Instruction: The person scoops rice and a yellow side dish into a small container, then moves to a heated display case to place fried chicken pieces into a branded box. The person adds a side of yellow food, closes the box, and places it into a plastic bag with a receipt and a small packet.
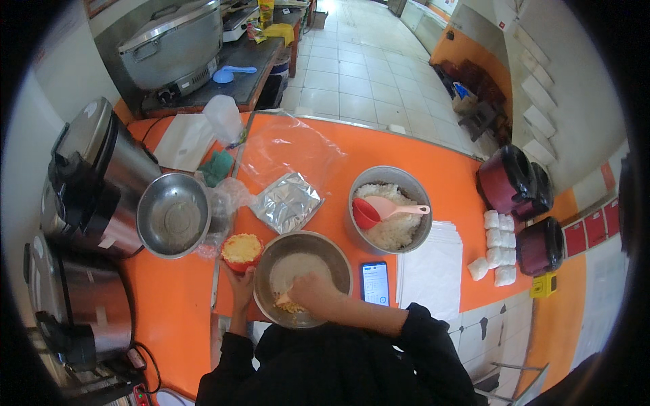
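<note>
My right hand (313,291) is down inside a steel mixing bowl (332,252) on the orange counter, fingers closed on a small utensil over a clump of yellowish food at the bowl's near side. Pale flour-like stuff covers the bowl's bottom. My left hand (240,281) grips the near side of a small red cup (242,250) heaped with yellow shredded food, just left of the bowl. Both forearms wear black sleeves.
A steel pot of white rice (391,215) holds a pink and red scoop (379,211). A phone (374,282), white paper sheets (433,267), wrapped white packets (497,247), foil bag (287,201), empty steel bowl (174,214) and two large urns (88,183) surround me.
</note>
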The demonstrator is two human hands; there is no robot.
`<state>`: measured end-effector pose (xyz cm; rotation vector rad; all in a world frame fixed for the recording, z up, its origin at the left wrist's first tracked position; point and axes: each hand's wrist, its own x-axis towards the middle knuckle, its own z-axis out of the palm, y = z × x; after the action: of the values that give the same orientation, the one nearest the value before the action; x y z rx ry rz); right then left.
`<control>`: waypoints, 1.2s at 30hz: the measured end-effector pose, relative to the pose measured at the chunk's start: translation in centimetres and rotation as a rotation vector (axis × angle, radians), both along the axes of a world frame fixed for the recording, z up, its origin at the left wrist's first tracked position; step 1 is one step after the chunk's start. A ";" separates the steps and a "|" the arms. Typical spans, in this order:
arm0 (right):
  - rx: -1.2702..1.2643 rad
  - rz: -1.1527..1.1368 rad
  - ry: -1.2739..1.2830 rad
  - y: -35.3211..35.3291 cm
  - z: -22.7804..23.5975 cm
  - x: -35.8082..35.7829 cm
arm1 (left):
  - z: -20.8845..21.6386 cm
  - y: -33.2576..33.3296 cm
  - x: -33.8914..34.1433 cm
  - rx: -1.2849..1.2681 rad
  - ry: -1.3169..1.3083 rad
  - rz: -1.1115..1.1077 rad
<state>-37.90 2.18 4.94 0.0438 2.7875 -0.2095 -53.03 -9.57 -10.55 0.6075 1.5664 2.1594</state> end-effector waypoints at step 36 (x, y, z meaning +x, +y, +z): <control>-0.033 0.131 -0.304 2.1 6.5 0.4 | 3.7 2.2 1.7 0.009 0.069 -0.039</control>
<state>-37.47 4.31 11.48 -0.1063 2.4731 -0.1979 -51.32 -7.38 -6.85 0.7163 1.5679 2.1392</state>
